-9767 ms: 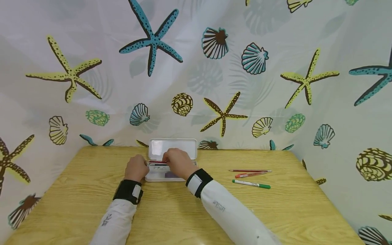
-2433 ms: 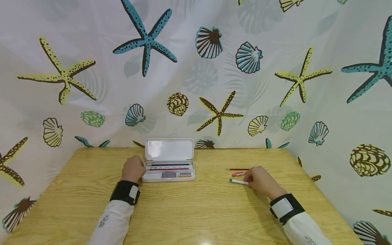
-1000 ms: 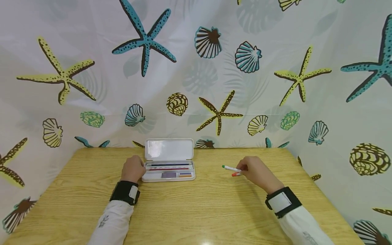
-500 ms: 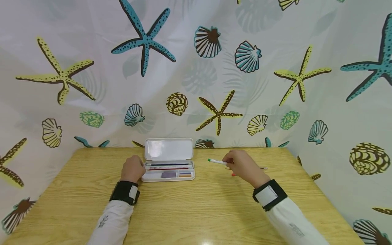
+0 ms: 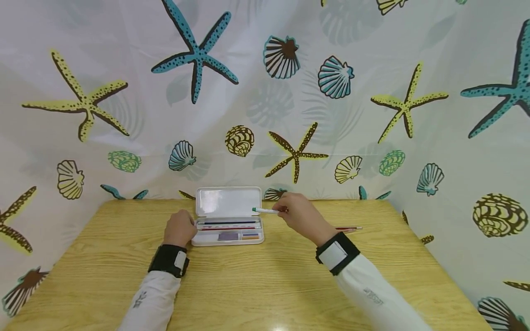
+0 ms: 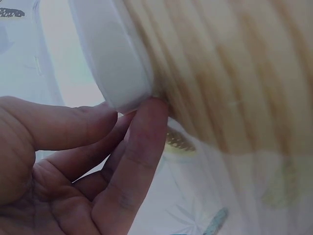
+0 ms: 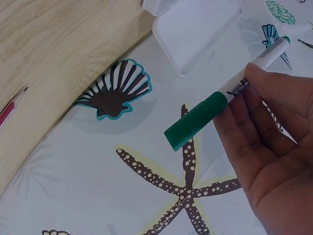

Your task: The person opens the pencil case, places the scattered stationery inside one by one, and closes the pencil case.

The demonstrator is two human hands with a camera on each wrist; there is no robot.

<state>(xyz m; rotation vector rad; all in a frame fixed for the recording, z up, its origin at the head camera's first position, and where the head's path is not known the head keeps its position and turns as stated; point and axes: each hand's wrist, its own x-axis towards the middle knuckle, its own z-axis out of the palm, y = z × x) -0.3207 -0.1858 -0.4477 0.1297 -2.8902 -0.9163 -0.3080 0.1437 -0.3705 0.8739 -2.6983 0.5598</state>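
Observation:
An open white pencil case point(image 5: 227, 201) stands at the back of the table, its lid raised. My left hand point(image 5: 179, 228) pinches its left end; the left wrist view shows thumb and finger on the corner of the white case point(image 6: 117, 63). Inside lie a dark pencil point(image 5: 227, 223), a red pencil point(image 5: 232, 228), a purplish block point(image 5: 228, 236) and a small orange-and-blue block point(image 5: 250, 236). My right hand point(image 5: 300, 214) pinches a white marker point(image 5: 265, 211) with green ends, raised near the case's right side. In the right wrist view its green cap point(image 7: 195, 120) sticks out past the fingers.
On the wooden table point(image 5: 232, 285), a red pencil point(image 5: 349, 228) lies at the right, partly behind the right hand and wrist. An orange pen point(image 5: 347, 231) beside it is mostly hidden. A patterned cloth point(image 5: 256, 170) hangs behind the table.
My right hand has lifted the marker from the table's right side and carried it left to the pencil case. The left hand stays at the case. Earlier, the red pencil was placed inside.

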